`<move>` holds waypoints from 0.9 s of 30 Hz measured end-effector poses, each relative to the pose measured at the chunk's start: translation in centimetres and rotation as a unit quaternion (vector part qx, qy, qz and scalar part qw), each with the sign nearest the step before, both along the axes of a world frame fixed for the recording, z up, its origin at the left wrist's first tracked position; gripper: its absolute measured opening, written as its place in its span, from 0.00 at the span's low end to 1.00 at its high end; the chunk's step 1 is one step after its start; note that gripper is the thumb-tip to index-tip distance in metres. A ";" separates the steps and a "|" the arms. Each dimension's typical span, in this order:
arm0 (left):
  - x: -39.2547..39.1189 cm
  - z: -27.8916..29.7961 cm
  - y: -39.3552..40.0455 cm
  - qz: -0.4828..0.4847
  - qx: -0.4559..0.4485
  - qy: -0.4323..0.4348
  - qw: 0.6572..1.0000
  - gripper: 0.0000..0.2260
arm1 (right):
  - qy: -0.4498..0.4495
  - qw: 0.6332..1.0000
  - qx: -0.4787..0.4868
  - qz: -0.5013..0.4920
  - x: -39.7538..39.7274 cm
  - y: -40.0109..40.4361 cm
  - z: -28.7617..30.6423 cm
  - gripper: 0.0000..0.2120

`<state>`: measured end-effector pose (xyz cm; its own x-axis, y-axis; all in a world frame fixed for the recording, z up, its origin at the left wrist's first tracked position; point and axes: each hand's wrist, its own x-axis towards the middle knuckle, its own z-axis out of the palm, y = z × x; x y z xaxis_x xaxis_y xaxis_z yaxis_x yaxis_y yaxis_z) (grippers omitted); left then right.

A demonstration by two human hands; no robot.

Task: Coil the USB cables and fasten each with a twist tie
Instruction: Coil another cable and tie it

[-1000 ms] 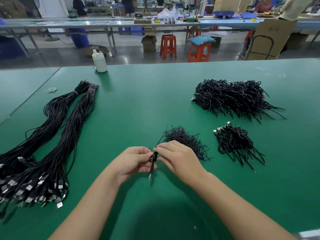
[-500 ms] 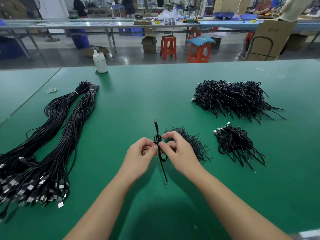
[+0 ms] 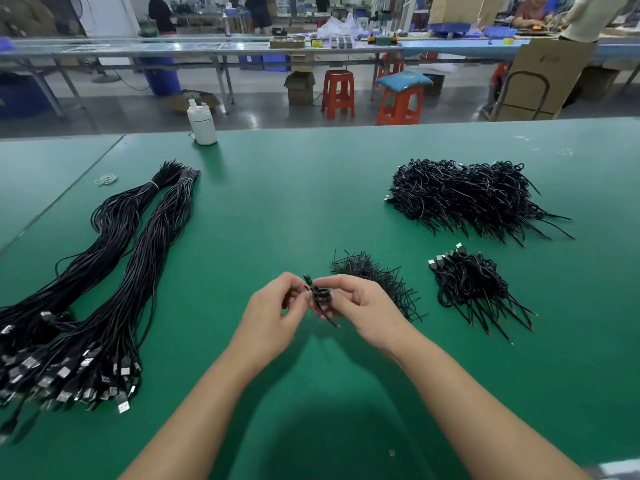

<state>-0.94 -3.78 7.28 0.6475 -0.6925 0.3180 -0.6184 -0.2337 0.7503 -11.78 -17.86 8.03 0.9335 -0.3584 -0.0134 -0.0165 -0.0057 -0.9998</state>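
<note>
Both hands pinch one small black coiled USB cable (image 3: 320, 296) just above the green tabletop (image 3: 277, 202).

At far left lie two long bundles of straight black USB cables (image 3: 104, 289), plugs toward the person. Left hand (image 3: 273, 317) and right hand (image 3: 363, 310) meet at the middle, fingers curled round the coil, one cable end hanging below. Just beside the right hand sits a heap of thin black twist ties (image 3: 374, 275); further right, a small pile of tied coils (image 3: 474, 285), and behind it a large pile (image 3: 467, 199).
</note>
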 end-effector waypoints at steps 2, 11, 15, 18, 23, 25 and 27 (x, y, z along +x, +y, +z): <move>0.3 0.1 0.1 -0.007 0.010 0.023 1.000 0.09 | 0.004 1.000 -0.019 0.003 0.1 -0.1 -0.2 0.11; -0.3 1.1 0.8 -0.057 0.008 -0.069 0.996 0.07 | 0.020 0.993 -0.110 -0.045 -0.1 -0.5 0.1 0.06; -0.8 1.4 0.4 -0.071 0.033 -0.280 0.957 0.06 | 0.036 0.998 -0.022 -0.046 0.0 -0.2 0.2 0.03; -1.1 1.3 0.0 -0.063 0.055 -0.366 0.927 0.09 | 0.026 0.998 0.022 -0.060 0.0 0.0 0.3 0.07; -1.1 1.2 0.1 -0.040 0.038 -0.118 0.992 0.04 | -0.012 0.998 0.027 -0.060 -0.2 0.3 0.0 0.08; -0.7 1.2 0.0 -0.011 0.014 -0.034 0.999 0.06 | -0.034 0.998 0.048 -0.032 -0.4 0.4 -0.1 0.12; -0.6 1.4 -0.1 0.001 0.011 0.021 1.000 0.07 | -0.038 0.999 0.029 -0.022 -0.4 0.4 0.1 0.16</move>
